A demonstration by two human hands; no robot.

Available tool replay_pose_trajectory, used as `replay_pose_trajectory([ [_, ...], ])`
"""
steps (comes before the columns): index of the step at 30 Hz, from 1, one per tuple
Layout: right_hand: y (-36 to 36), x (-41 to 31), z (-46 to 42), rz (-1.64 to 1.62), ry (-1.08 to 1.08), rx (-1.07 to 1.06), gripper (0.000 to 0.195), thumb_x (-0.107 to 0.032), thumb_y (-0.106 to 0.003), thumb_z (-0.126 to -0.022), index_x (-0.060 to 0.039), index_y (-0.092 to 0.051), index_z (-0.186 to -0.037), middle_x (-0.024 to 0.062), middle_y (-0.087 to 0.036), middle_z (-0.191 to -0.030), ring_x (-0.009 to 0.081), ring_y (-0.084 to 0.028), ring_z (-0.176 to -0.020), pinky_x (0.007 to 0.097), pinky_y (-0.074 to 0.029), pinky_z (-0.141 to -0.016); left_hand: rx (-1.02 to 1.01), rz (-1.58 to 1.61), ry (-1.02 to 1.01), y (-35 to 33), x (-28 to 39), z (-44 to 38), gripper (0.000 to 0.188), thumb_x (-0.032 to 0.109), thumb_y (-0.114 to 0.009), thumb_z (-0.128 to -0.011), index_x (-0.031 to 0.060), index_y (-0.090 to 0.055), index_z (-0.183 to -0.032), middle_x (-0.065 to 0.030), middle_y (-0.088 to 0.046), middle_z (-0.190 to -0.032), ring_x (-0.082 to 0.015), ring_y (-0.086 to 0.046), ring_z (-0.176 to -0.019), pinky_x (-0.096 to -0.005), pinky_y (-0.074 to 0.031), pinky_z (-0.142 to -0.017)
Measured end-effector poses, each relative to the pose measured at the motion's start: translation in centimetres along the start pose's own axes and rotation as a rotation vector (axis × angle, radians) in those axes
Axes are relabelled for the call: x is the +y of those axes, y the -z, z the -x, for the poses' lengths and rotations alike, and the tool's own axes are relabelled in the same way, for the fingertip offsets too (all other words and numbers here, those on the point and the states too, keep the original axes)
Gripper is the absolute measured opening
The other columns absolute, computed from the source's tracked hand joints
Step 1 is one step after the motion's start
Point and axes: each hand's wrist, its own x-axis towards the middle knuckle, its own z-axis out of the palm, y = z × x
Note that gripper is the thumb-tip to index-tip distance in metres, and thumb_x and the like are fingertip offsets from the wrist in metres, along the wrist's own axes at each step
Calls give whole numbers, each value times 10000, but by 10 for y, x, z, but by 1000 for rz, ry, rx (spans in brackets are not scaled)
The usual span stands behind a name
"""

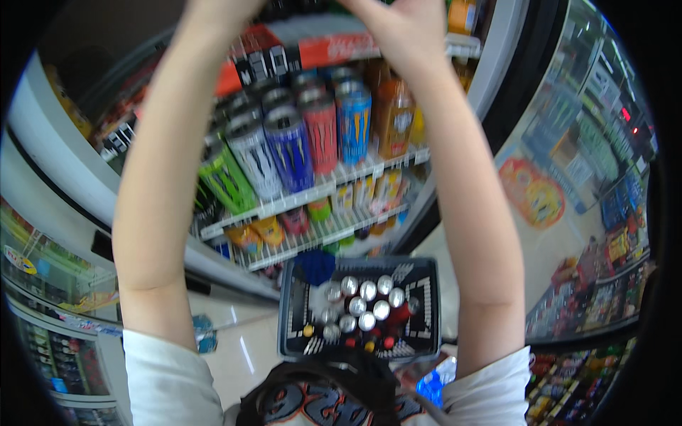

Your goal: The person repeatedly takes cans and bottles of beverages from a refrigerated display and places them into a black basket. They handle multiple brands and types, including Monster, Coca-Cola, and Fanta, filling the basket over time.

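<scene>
Both my arms reach up past the top edge of the view, toward an upper shelf of a drinks cooler. Only the wrist end of my left hand [226, 7] shows, and its fingers are cut off. The base and thumb side of my right hand [407, 18] are visible; its fingertips lie out of view. Whatever either hand holds is hidden. Below them, a wire shelf [325, 187] carries rows of Monster energy drink cans: green [228, 178], white [254, 154], dark blue [289, 149], pink [318, 128] and light blue [354, 122]. An orange-brown bottle [395, 120] stands at their right.
A dark plastic crate [434, 309] below holds several silver-topped cans [367, 291] and red- and yellow-capped bottles. A dark blue cloth [315, 266] lies over its back left corner. An open glass door [554, 229] stands to the right. Lower shelves [319, 239] hold pouches and small packs.
</scene>
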Motion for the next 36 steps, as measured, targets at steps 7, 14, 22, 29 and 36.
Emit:
replay_pose_trajectory([
  [7,43,-66,146,-432,-432,-513,598,-119,-670,-636,-48,-426,-1177,175,-505,-1083,322,-501,-991,363,-417,-841,-170,-3,139,-28,-27,192,740,267,-721,-583,-13,-386,-1180,-132,-467,-1129,-239,-478,-1038,-358,-373,-897],
  [14,17,-109,412,-443,-1139,-997,639,-132,-725,-592,-6,-434,-1146,191,-537,-1052,322,-554,-914,368,-447,-784,-641,-506,434,-75,-150,393,621,250,-708,-493,114,-485,-1057,-124,-577,-915,-297,-566,-825,-366,-467,-712],
  [22,-11,-168,541,-422,-1293,-1327,548,-141,-663,-643,-37,-420,-1123,218,-568,-904,360,-546,-844,399,-442,-731,-1011,-517,734,-88,-213,546,652,191,-697,-547,106,-361,-1099,-130,-492,-1090,-340,-575,-778,-408,-489,-631],
  [29,-18,-176,589,-899,-1421,-998,500,-163,-686,-646,-13,-446,-1058,119,-547,-952,203,-527,-898,325,-422,-787,-959,-358,875,-99,-236,574,574,210,-685,-624,107,-391,-1106,-182,-523,-1016,-347,-535,-907,-409,-455,-732],
  [36,-21,-171,574,-899,-1350,-1531,357,-157,-606,-736,-5,-486,-1037,104,-573,-949,174,-542,-857,280,-426,-767,-957,-366,681,-109,-298,666,535,204,-561,-729,114,-386,-1227,-206,-360,-1248,-343,-496,-1011,-384,-428,-834],
])
